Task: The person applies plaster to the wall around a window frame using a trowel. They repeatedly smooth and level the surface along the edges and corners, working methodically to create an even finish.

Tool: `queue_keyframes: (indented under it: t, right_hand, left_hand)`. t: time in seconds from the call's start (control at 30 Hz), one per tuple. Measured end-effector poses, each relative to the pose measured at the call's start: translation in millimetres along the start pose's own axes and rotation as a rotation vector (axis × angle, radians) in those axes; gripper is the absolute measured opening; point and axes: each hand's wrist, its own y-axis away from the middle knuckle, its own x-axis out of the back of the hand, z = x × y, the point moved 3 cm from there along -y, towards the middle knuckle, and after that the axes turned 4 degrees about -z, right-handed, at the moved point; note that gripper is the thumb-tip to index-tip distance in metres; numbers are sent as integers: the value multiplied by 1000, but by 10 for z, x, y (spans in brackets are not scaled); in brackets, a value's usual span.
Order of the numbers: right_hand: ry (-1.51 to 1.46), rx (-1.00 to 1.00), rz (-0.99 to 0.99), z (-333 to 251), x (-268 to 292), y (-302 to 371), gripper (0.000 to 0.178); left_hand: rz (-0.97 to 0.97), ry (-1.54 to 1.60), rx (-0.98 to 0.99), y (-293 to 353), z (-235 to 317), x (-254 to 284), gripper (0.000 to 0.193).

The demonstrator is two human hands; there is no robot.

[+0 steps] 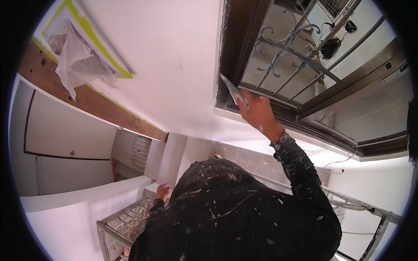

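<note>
Putty knife (230, 90) sits gripped in my right hand (257, 111) against the window frame (226, 56); my left hand (162, 191) rests curled on scaffolding (117, 224).

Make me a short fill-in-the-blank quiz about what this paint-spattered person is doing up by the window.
1. The right hand holds a flat metal putty knife against the edge of the dark ____ frame.
2. Behind that frame is a grey metal grille with ____ scrollwork.
3. The left hand rests low, near a metal ____ scaffold platform.
4. The person's black sleeve is spattered with ____ paint.

Missing words: window; curled; mesh; white
</note>
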Motion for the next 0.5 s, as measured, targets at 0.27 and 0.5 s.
queue_keyframes:
  t: [0.27,0.5]
  right_hand:
    - [-204,-135,118,-256,613,-342,30]
    - [-109,-104,48,-334,598,-294,30]
  left_hand:
    - [10,39,59,-64,42,196,43]
    - [34,9,-76,-156,-23,-110,39]
